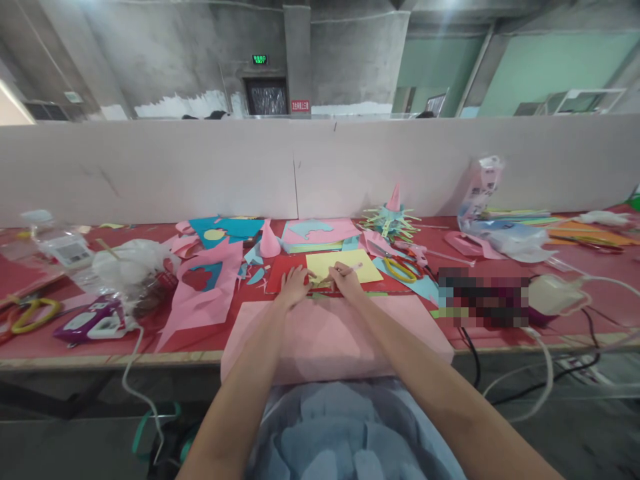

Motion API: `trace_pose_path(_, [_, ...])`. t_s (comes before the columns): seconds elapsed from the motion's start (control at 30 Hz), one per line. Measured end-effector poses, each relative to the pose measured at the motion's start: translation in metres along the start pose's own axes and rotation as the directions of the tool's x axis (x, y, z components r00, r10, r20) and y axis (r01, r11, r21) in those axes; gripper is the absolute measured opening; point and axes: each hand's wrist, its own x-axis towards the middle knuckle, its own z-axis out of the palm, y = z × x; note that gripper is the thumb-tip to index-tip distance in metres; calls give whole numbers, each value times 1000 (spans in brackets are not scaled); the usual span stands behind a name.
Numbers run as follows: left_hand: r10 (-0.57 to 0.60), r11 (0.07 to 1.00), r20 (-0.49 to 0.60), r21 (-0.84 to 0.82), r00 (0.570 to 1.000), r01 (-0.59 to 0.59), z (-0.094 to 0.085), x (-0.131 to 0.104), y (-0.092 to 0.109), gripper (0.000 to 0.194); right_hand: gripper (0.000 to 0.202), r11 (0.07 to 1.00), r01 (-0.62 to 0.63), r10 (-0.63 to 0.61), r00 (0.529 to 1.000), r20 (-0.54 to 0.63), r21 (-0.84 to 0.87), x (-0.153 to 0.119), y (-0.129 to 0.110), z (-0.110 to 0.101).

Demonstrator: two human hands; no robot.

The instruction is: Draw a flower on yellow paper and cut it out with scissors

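A yellow paper sheet (367, 263) lies on the table partly over a red sheet (280, 277), just behind a large pink sheet (330, 333) at the front edge. In my right hand (345, 277) is a slim white pen (357, 267), its tip end low over the yellow sheet's left part. Resting beside it, my left hand (297, 285) has its fingers apart, with the fingertips by a small yellow-green paper piece (320, 281) between the two hands. The pen's tip is hidden by my right hand.
Yellow-handled scissors (400, 269) and a pink glue gun (414, 252) lie right of the yellow sheet. Pink cone (270, 241), fringed paper figure (391, 217) stand behind. Cut pink paper (215, 300) and a purple power strip (93, 323) are left; cables hang right.
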Motion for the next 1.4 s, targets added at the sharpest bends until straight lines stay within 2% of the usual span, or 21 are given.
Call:
trace_pose_path(0.3, [-2,1000,8,-1,1000,2,-3,-3,3,26,27,998,3,3,995,96,-63,-5,-6,0])
trace_pose_path(0.67, [-9,1000,22,-2,1000,9,-6,-5,7,27,24,992,71,-75,997,-36,-103,1,2,4])
trace_pose_path(0.83, [-9,1000,17,12,1000,9,-4,-3,5,27,23,1000,7,-7,998,-60,-4,2,2,1])
trace_pose_path(0.93, [-6,1000,12,7,1000,6,-3,-3,4,27,24,1000,-11,11,999,-41,3,1,1,0])
trace_pose_path(1.17, [2,1000,-4,-3,1000,-2,-1,-2,2,25,26,996,34,-29,998,62,-78,-2,1,1])
trace_pose_path(1.4, [-16,1000,15,-11,1000,16,-4,-5,6,25,24,982,99,-108,993,-47,-159,3,10,5])
